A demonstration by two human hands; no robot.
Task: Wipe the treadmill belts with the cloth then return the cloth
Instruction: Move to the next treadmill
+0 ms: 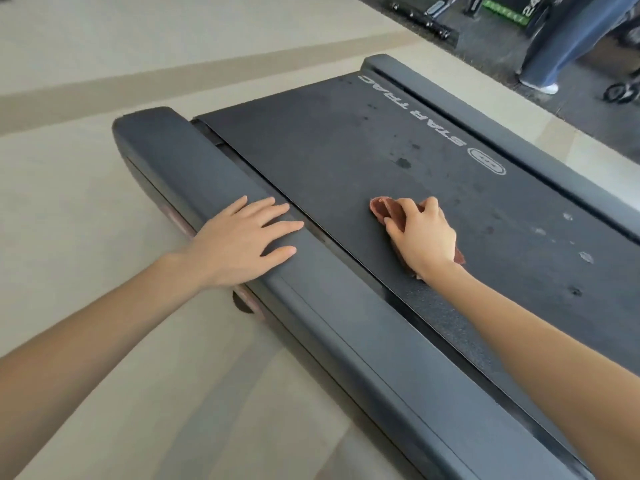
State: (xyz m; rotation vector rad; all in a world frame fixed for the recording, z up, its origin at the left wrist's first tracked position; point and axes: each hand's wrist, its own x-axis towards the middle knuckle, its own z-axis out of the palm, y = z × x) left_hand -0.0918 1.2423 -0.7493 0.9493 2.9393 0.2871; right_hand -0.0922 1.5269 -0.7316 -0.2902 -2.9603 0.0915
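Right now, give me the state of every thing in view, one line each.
belt: dirty, dark spots and pale marks showing.
cloth: bunched, lying on the belt.
right hand: grips the cloth, pressing it onto the belt.
side rail: bare at its far end.
left hand: fingers straight, resting flat on the side rail.

Floor (pixel 86 168): pale beige, smooth.
Stripe (pixel 138 83): a darker tan band running across the floor.
Dark mat (pixel 502 50): speckled black flooring, far right.
Legs (pixel 568 39): a person in wide blue trousers standing on the mat, white shoe (pixel 545 87).
Box (pixel 509 8): green and black (lettering too blurred to read).
Wheel (pixel 620 93): small, black, at the right edge.
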